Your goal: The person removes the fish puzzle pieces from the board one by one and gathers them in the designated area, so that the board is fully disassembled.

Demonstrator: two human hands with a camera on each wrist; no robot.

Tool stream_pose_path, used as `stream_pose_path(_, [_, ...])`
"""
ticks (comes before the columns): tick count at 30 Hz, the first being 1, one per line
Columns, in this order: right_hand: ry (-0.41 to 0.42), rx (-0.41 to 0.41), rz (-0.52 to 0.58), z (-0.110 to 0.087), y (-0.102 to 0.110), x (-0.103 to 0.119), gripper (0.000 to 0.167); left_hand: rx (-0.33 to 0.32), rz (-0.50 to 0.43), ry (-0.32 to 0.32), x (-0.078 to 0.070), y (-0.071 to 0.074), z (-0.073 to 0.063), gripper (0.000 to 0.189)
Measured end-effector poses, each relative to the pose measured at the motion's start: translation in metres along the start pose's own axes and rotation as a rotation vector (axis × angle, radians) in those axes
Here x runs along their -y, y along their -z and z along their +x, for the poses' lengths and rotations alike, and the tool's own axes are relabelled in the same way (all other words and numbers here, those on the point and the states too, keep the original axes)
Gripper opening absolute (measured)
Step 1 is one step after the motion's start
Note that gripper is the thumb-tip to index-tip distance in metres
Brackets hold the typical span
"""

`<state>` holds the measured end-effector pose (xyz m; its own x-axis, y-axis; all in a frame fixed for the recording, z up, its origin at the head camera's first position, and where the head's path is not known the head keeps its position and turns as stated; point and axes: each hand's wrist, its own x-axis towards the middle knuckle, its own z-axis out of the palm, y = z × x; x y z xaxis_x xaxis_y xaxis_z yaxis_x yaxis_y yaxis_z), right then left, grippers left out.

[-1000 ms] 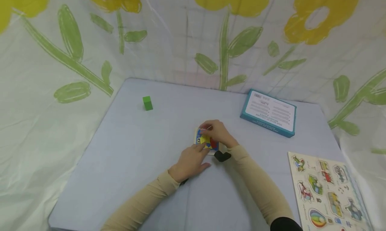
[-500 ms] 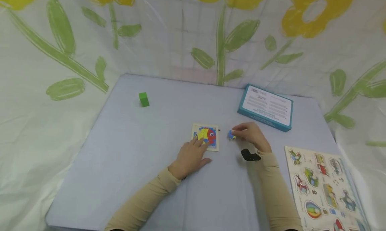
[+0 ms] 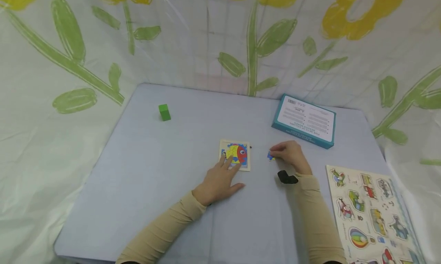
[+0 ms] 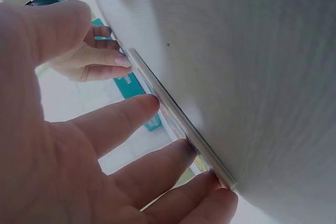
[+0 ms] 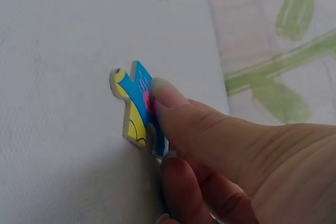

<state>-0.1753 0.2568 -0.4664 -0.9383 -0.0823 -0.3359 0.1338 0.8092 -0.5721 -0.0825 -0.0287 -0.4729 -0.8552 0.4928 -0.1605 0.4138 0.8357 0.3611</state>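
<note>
A small square fish puzzle (image 3: 237,155) in a pale wooden frame lies near the middle of the table. My left hand (image 3: 218,183) rests its spread, straight fingertips on the puzzle's near left part; the left wrist view shows them touching it along its edge. To the right of the puzzle, my right hand (image 3: 292,156) pinches a loose puzzle piece (image 5: 137,103) between thumb and fingers. The piece is blue and yellow with a pink patch, partly covered by the thumb. It is held tilted, close to the tabletop.
Behind the right hand lies a teal box (image 3: 304,120) with a white printed label. A wooden vehicle puzzle board (image 3: 372,214) sits at the table's right. Far left stands a green block (image 3: 164,112). A flower-printed sheet (image 3: 172,57) hangs behind the table.
My right hand has moved off the fish puzzle to the right, carrying the puzzle piece away from it. My left hand has stayed on the puzzle.
</note>
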Motion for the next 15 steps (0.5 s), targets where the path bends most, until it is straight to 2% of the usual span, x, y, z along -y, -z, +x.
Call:
stream_pose_path(9, [-0.011, 0.026, 0.031, -0.002, -0.001, 0.006, 0.041, 0.000, 0.017, -0.017, 0.002, 0.002, 0.000, 0.069])
stream_pose_path(12, [0.021, 0.025, 0.035, -0.005, -0.002, 0.010, 0.042, 0.010, 0.021, -0.014, 0.002, 0.002, 0.000, 0.069])
stream_pose_path(15, [0.066, -0.005, 0.012, -0.006, -0.005, 0.025, 0.036, 0.021, 0.034, -0.012, 0.002, 0.002, -0.001, 0.070])
